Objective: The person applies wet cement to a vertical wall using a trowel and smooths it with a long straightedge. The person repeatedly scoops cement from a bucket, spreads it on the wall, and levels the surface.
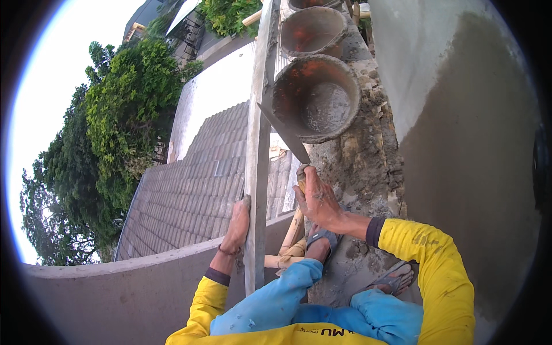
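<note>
My left hand [237, 224] grips the edge of a long, pale, mortar-smeared straightedge bar [256, 184], which stretches away from me past several buckets. The fingertips on its far side are hidden. In my right hand [319, 200] is a trowel [285, 135], the fingers wrapped round its handle. Its pointed blade angles up and left, the tip overlapping the bar in view and the blade in front of the nearest bucket's rim. That mortar-caked bucket [293, 80] has a little wet grey mix at the bottom.
Another bucket [310, 26] stands behind the first on the rough, mortar-covered plank [368, 155] under my sandalled feet. A partly wet plastered wall [471, 138] rises on the right. Bamboo poles [292, 233] and a low curved wall [144, 282] lie left, above a tiled roof [195, 178].
</note>
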Demonstrator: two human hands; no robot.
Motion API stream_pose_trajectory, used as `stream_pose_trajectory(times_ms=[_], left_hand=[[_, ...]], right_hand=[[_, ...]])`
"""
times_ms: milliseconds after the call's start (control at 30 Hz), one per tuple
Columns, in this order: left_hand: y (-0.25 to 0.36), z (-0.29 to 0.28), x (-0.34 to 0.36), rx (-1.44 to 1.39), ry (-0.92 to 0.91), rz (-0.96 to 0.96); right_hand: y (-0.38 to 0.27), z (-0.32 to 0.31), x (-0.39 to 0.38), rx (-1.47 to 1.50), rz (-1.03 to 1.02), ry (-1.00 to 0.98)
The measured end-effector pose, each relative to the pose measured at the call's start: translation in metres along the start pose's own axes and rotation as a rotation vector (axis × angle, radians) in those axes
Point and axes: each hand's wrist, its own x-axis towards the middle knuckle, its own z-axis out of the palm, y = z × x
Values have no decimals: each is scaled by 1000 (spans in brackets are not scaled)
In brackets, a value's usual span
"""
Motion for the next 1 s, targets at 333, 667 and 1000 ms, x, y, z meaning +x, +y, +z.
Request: stream_pose_trajectory(times_ms=[333, 667, 1000], left_hand=[[-22, -9, -4, 136, -86, 0], [-35, -16, -60, 154, -176, -32], [-58, -12, -78, 232, -139, -128]], right_hand=[[-3, -4, 46, -37, -52, 108], [-12, -41, 109, -5, 114, 242], [-4, -40, 2, -30, 63, -49]])
